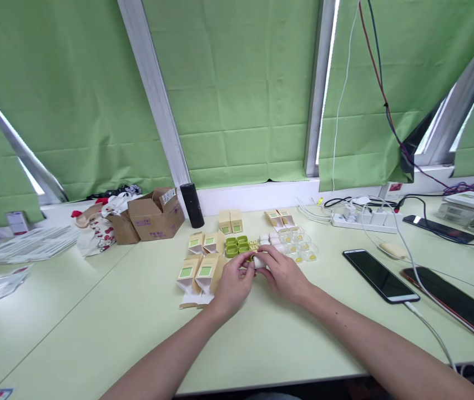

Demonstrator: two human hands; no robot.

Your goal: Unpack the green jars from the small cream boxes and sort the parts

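Note:
Close together over the middle of the table, my left hand (pixel 233 284) and my right hand (pixel 283 273) both have their fingers closed on a small white piece (pixel 258 263). A green edge shows at its left end, by my left fingertips; my fingers cover part of it. Just beyond are several green square cups (pixel 237 246) and small yellowish pieces (pixel 254 245). White pieces (pixel 271 240) and clear plastic domes with yellow inside (pixel 301 244) lie past my right hand. Several beige cartons with green labels (pixel 205 270) stand left of my left hand.
More small cartons (pixel 230 221) stand farther back, near a black cylinder (pixel 192 205) and a brown cardboard box (pixel 156 214). To the right lie a phone on a cable (pixel 381 275), another phone (pixel 457 303) and a white power strip (pixel 366 221). Loose cables cross the right side.

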